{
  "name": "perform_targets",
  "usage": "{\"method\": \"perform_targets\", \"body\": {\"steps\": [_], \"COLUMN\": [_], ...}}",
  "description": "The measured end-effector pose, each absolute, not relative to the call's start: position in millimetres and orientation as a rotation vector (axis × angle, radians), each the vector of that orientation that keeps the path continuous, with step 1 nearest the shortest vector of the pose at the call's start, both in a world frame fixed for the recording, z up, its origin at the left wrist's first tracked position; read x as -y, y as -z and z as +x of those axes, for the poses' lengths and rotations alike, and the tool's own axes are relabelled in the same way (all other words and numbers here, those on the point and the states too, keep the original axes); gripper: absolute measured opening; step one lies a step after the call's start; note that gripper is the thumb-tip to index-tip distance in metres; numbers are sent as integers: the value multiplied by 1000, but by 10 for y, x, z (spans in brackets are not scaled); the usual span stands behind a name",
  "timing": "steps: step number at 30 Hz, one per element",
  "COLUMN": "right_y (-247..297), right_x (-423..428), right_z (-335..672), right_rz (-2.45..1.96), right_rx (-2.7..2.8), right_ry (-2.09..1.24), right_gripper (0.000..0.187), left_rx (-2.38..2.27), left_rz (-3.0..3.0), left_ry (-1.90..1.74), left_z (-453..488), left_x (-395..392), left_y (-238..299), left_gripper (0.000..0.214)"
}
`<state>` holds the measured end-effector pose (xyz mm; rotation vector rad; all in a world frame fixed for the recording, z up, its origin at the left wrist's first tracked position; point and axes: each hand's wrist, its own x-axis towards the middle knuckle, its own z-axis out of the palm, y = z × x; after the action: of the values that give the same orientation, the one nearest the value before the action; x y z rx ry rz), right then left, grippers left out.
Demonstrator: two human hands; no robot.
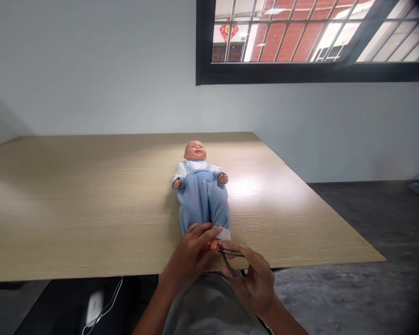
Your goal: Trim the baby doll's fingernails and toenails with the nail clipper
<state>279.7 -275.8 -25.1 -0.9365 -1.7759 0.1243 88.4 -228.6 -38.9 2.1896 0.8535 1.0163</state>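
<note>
A baby doll (pixel 204 197) in blue fleece overalls and a white shirt lies on its back on the table, head away from me and feet at the front edge. My left hand (pixel 192 249) is closed around the doll's bare foot (pixel 214 244), just below a white cuff (pixel 224 233). In my right hand (pixel 254 277) are small metal nail clippers (pixel 227 260), their two arms spread in a V. The tip of the clippers is at the toes; whether it touches them I cannot tell. My fingers partly hide the foot.
The wooden tabletop (pixel 91 204) ends just in front of my body, with its right edge running diagonally. Below at left, a white device (pixel 95 307) with a white cable (pixel 113 300) rests on a dark surface. A barred window (pixel 293 37) is in the back wall.
</note>
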Motion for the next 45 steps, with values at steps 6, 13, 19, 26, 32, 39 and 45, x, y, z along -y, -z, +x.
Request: {"method": "perform_targets", "body": {"steps": [6,13,19,26,32,39,45], "right_y": [225,181,79,-181,-188,92,76], "right_x": [2712,2709,2671,2674,2675,2701,2715], "right_z": [2797,2838,2811,2735,2751,2777,2708], "right_rz": [-869,-830,-712,-726,-877,-920,-901], "right_rx": [1759,1834,1927,2061,2049,1890,1906], "right_ry": [-151,-89,30,127,101,84,48], "right_gripper": [25,35,42,31,30,34,25], "left_rx": [-847,-833,-829,-835,-823,-812,-808], "left_rz": [2177,2154,2143,2136,2132,2143,2138], "left_ry": [-990,-979,-985,-984,-978,-969,-978], "left_z": [885,868,866,871,874,873,876], "left_x": [2295,2289,2287,2288,2294,2298,2299], "left_y": [363,366,381,402,356,322,324], "left_gripper": [43,44,44,44,45,44,45]}}
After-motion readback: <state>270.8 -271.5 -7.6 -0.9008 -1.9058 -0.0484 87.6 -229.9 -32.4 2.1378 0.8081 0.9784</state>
